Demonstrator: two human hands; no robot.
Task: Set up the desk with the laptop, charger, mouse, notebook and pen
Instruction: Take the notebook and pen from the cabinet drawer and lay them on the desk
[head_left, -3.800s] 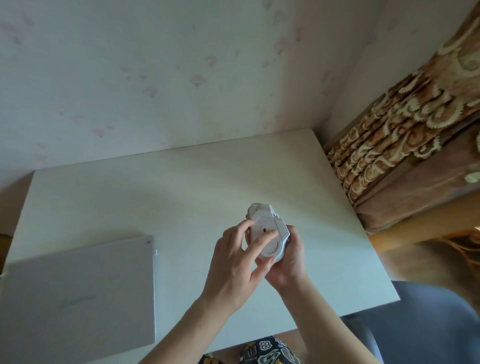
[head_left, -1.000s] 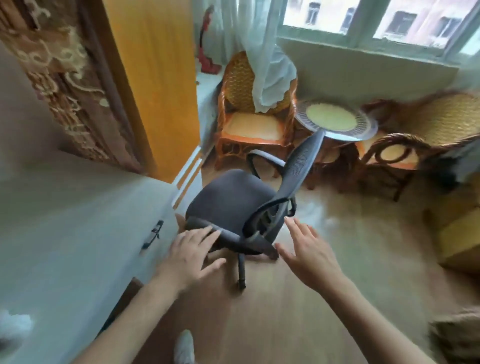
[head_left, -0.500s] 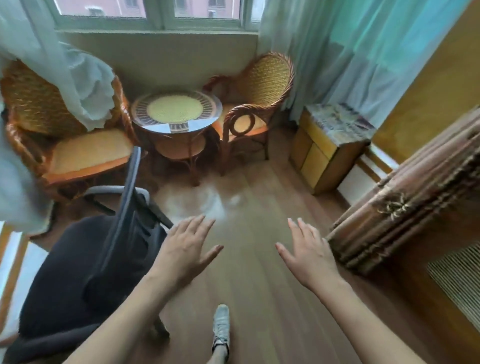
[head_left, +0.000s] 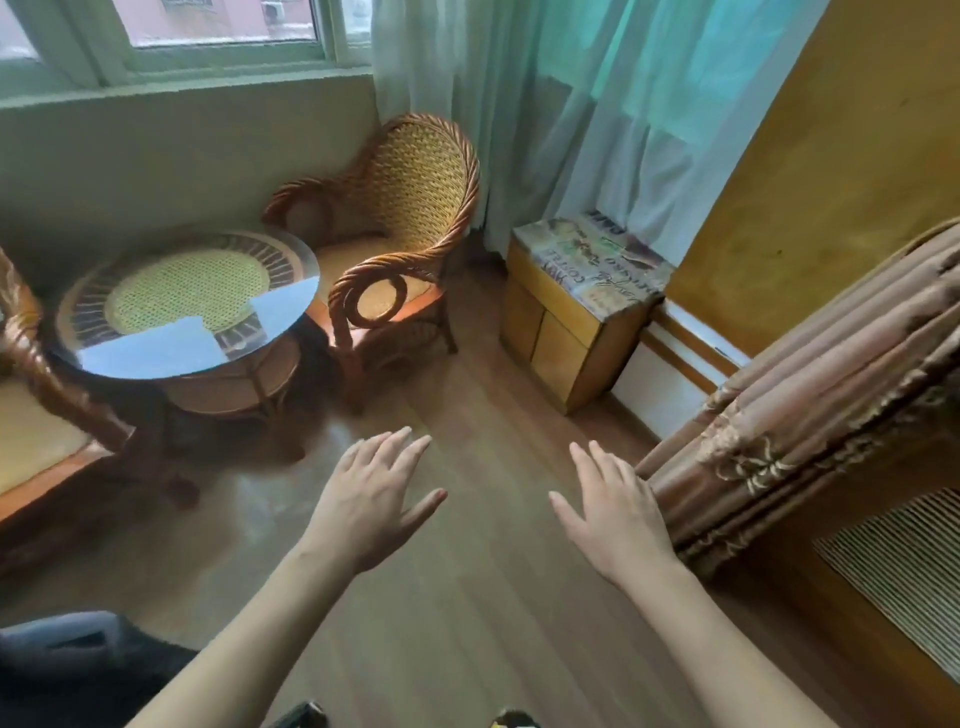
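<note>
Fetch step judged underway: left hand (head_left: 375, 503) and right hand (head_left: 615, 512) held flat, fingers spread, nothing grasped, at lower centre. No desk item visible; one must be located next.

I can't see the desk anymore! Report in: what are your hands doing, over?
Left hand open, empty. Right hand open, empty. Both over bare wooden floor. No desk, laptop or mouse in view. Wicker chair and small cabinet ahead.

A wicker armchair (head_left: 395, 228) and round glass-topped table (head_left: 187, 306) stand beyond the fingertips on wood flooring (head_left: 467, 613); a small cabinet (head_left: 566, 332) sits below pale curtains (head_left: 571, 104), right.
</note>
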